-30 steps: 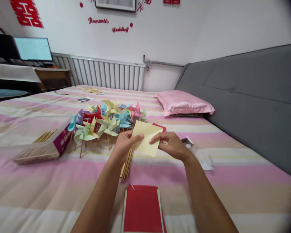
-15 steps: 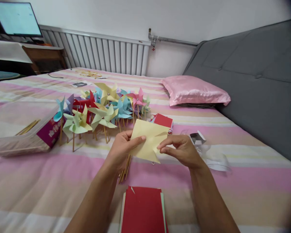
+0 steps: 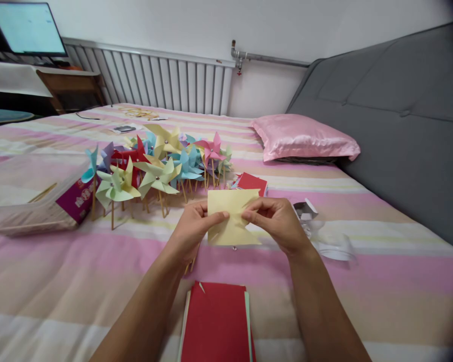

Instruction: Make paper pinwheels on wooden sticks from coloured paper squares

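Observation:
Between my hands is a square sheet of yellow paper (image 3: 226,234), its right-hand corners flaring apart around my fingers. My left hand (image 3: 197,223) pinches its left side, thumb on the near face and fingers behind. My right hand (image 3: 277,221) pinches the right side, thumb and forefinger closed on the paper. A small shiny pin (image 3: 234,248) lies on the bed just below the sheet. Thin wooden sticks (image 3: 191,264) lie partly hidden behind my left wrist. Nearest to me is a stack of red paper (image 3: 219,322) with pale green sheets showing at its edges.
Several finished paper pinwheels (image 3: 157,176) on sticks stand at the left, beside a clear plastic box (image 3: 33,221) holding sticks. Behind my hands sits another red paper stack (image 3: 253,183). Clear plastic containers (image 3: 334,246) lie at the right; a pink pillow (image 3: 305,138) is farther back.
The yellow sheet has turned from tilted to nearly level. My right hand has moved slightly left and up, and its thumb now presses near the sheet's middle.

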Demonstrator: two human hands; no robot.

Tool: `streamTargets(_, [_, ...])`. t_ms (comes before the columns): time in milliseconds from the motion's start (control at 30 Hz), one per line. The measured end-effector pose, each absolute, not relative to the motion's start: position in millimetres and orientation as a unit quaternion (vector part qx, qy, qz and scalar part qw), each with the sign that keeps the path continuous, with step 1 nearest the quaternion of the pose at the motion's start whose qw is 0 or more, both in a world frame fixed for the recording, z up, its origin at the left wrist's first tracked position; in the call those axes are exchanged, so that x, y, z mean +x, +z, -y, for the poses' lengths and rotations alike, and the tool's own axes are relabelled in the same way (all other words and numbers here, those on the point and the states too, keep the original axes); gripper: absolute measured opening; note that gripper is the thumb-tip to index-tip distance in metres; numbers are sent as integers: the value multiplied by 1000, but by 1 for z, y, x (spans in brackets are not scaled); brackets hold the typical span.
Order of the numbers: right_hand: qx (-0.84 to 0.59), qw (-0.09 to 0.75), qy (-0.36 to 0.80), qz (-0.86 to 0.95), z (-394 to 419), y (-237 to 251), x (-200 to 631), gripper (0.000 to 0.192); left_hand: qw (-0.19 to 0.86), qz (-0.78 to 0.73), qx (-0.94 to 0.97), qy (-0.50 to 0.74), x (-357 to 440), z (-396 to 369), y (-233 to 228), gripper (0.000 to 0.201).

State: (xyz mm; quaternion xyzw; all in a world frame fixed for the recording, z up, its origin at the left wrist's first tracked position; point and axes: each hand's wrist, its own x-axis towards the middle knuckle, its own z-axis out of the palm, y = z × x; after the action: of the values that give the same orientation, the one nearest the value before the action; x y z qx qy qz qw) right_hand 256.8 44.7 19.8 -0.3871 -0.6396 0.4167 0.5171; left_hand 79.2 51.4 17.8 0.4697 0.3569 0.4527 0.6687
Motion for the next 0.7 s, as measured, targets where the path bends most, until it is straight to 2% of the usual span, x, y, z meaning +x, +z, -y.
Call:
streamTargets(367, [-462,473,370,653,-43,26,258,16,684,-348,473,433,78,-51,21,33])
streamTargets(700, [-479,447,354,667,-42,30,251,13,694,-363,455,425,75,-51,24,34])
